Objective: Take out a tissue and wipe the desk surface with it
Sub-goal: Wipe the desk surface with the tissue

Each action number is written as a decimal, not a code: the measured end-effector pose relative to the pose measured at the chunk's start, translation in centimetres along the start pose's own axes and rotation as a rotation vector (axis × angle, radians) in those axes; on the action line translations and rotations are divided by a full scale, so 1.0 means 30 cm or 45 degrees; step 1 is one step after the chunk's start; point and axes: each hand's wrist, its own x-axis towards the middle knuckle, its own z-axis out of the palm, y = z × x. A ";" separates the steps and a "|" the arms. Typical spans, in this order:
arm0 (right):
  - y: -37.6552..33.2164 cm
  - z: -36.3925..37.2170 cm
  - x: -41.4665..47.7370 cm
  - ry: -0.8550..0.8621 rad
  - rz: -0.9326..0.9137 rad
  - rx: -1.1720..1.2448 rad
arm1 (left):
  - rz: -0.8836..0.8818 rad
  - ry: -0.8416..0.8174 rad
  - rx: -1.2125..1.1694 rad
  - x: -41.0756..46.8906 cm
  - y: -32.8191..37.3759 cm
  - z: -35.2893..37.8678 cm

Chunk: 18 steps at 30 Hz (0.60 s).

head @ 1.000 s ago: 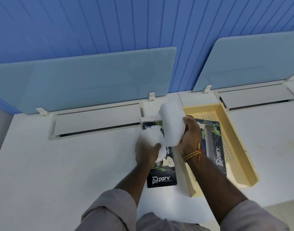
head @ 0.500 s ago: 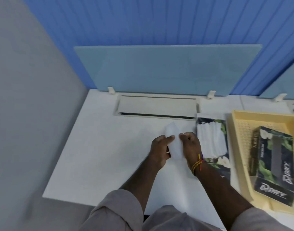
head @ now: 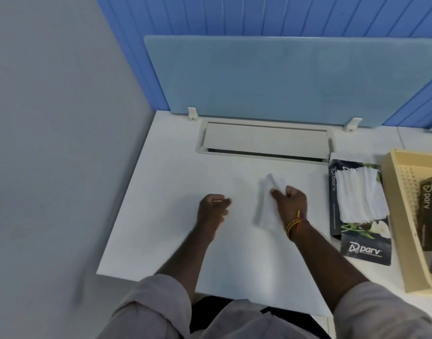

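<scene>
A white tissue point(head: 267, 206) lies folded on the white desk point(head: 175, 182), pressed under my right hand point(head: 289, 204), which grips its right edge. My left hand point(head: 213, 209) rests on the desk to the left of the tissue, apart from it, fingers curled with nothing in them. The open dark tissue box point(head: 357, 206), with a stack of white tissues showing, lies flat to the right of my right hand.
A yellow plastic tray point(head: 401, 216) at the right edge holds a second dark tissue box point(head: 430, 216). A cable flap point(head: 263, 140) sits at the back below a frosted divider panel point(head: 271, 77). A grey wall borders the desk's left side.
My left hand has let go of the tissue and moved left. My right hand has laid the tissue down on the desk. The view has swung further left.
</scene>
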 end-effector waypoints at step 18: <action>0.168 0.262 0.146 0.100 -0.782 -0.829 | 0.315 0.239 0.218 0.186 -0.006 -0.185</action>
